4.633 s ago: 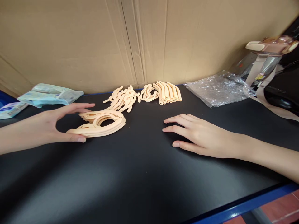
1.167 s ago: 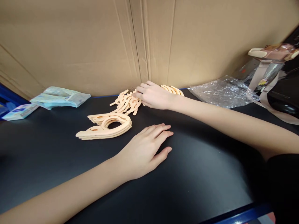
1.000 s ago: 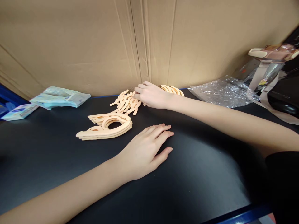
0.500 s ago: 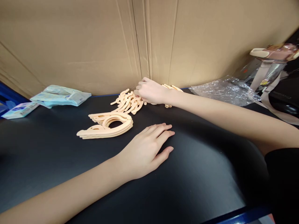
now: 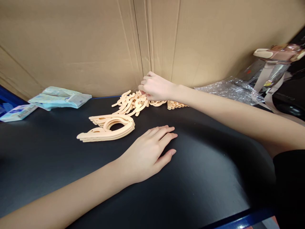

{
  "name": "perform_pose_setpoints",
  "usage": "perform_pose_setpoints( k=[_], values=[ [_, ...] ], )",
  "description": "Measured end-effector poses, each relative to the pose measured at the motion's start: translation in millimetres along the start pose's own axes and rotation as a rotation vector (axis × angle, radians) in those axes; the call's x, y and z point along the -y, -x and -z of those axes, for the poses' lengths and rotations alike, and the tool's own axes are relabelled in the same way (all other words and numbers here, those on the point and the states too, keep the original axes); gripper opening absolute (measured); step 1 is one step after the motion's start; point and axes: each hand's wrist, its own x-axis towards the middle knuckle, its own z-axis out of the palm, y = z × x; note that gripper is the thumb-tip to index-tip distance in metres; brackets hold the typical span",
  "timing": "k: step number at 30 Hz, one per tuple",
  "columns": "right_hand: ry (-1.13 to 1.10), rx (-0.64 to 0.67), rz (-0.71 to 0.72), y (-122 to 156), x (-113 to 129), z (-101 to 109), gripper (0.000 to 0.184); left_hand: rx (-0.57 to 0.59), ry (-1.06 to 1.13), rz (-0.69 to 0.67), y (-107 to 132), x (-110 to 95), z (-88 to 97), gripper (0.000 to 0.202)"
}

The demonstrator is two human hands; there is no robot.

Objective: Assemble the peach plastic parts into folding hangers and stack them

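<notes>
Nearest, a blue edge [image 5: 238,221] borders the black table [image 5: 71,165], with a dark sleeve [image 5: 289,187] at the right. The left hand [image 5: 152,154] rests palm down on the table, its fingers loosely spread and the thumb apart from them; nothing shows in its grasp.

Just beyond it, to the left, lies a stack of hangers [image 5: 107,136], flat and folded, several layers deep, the layers roughly lined up. These look to be the finished portion: each layer that shows seems to have its arms and round middle joined.

Right behind the stack sits a loose heap of hooks [image 5: 130,103], tangled and unsorted; whether it touches the stack is hard to tell. The right hand [image 5: 158,87] is over the heap's far right side, fingers curled inward and narrow. Its fingertips are turned away, so I cannot tell whether it holds a piece.

Partly hidden under that forearm are some curved pieces [image 5: 158,103] and a row of arm pieces [image 5: 175,105], laid side by side. Judging by these separate parts, much remains unjoined.

Farther off are a blue tissue pack [image 5: 59,98] to the left, a crumpled clear bag [image 5: 221,89] and a strapped bottle [image 5: 267,71] to the right, and a cardboard wall [image 5: 83,41] behind.
</notes>
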Motion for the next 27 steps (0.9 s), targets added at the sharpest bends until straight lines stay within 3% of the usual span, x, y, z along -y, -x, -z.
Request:
perform_pose_setpoints(
  k=[7,15,22,27],
  values=[
    [0.242,-0.060,0.081,11,-14,14,0.025,-0.005,-0.010,-0.002,0,0,0.9,0.041],
    [0.174,-0.060,0.067,41,-20,32,0.020,-0.013,-0.007,-0.001,1,0,0.3,0.040],
    [0.107,-0.117,0.136,92,7,52,0.025,-0.154,0.060,-0.205,2,-4,3.9,0.022],
    [-0.049,-0.024,0.127,122,38,58,0.020,-0.206,0.061,-0.262,3,-9,9.0,0.020]
  ],
)
